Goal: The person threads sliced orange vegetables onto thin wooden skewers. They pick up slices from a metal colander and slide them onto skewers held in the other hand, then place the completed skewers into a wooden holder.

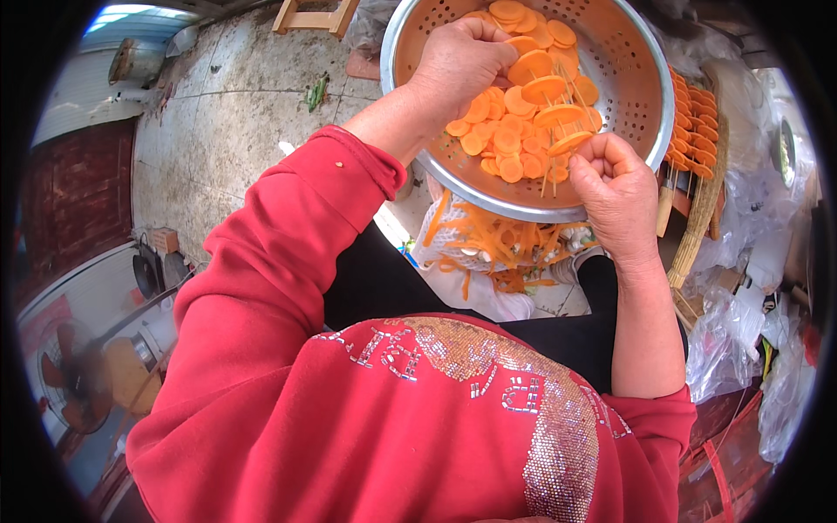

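Over a metal colander (pixel 628 98) full of round carrot slices (pixel 507 140), my two hands hold a row of carrot slices (pixel 544 89) spaced apart on a thin skewer. My left hand (pixel 461 62) pinches the upper end of the row, by the topmost slices. At the lower end, the thumb and bent fingers of my right hand (pixel 614 189) grip the skewer beside the last slice. Several bare thin sticks lie behind the row, among the loose slices. The skewer's tip is hidden in my fingers.
Right of the colander, many skewered carrot slices (pixel 693 124) lie by a straw broom (pixel 703 222). Carrot peelings (pixel 497 235) fill a white net bag below the colander. A wooden stool (pixel 314 19) stands on the tiled floor at the top. Clear plastic bags (pixel 726 353) lie at the right.
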`<state>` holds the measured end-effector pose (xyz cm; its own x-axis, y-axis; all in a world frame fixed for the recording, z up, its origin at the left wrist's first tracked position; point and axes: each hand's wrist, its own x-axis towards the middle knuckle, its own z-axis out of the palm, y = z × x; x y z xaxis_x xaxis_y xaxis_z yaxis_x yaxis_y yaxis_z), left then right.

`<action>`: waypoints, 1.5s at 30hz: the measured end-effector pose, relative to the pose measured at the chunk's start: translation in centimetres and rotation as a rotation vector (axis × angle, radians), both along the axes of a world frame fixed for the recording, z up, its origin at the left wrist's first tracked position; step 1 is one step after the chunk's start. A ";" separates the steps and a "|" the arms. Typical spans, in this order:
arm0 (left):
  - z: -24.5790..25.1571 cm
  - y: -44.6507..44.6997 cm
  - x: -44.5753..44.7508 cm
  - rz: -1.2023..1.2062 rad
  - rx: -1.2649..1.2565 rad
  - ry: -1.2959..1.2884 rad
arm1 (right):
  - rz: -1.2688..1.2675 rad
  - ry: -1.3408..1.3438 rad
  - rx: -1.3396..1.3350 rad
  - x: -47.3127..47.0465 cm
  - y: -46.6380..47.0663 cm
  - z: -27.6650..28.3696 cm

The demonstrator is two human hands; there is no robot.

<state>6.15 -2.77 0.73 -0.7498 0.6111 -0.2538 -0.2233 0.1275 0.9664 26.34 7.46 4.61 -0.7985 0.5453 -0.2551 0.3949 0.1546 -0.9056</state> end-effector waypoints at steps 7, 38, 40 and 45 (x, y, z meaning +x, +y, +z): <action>0.4 0.0 0.1 -0.002 0.012 0.007 | 0.005 -0.001 0.023 0.1 0.1 -0.3; -0.3 -0.6 -4.9 -0.242 -0.464 0.120 | 0.002 0.029 -0.036 0.4 0.2 -0.3; -0.7 -0.4 -5.6 -0.068 -0.203 -0.034 | -0.007 0.041 -0.054 0.3 0.1 -0.4; -0.8 -0.2 -5.7 0.074 0.049 -0.233 | -0.022 0.058 -0.102 0.1 -0.2 -0.4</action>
